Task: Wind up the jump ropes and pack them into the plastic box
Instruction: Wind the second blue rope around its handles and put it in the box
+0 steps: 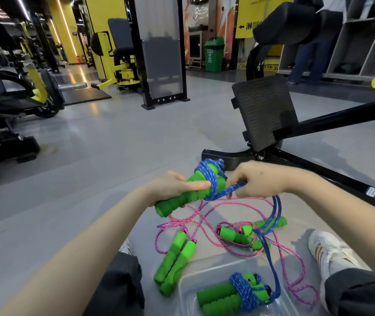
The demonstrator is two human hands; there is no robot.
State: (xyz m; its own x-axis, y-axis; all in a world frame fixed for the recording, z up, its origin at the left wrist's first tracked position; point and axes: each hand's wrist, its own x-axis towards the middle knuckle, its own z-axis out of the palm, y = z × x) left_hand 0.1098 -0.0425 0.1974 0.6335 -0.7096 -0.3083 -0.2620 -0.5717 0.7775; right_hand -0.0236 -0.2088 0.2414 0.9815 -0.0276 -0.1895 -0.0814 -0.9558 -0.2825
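Note:
My left hand (177, 187) grips a pair of green foam handles (182, 199) held together above the floor. Blue rope (209, 176) is wound several turns around their upper ends. My right hand (257, 181) pinches the free blue strand (232, 190) just right of the handles; its tail (275, 213) hangs down toward the clear plastic box (188, 293). In that box lies a wound blue rope with green handles (234, 293). On the floor lie loose pink ropes (207, 215) with green handles (175, 258) and another green handle pair (239, 238).
A black gym machine footplate (264, 110) and its base bar (319, 174) stand just beyond my hands. My white shoe (328, 254) is at the right, my knees at the bottom. Gym machines line the left; a person stands by shelves far right.

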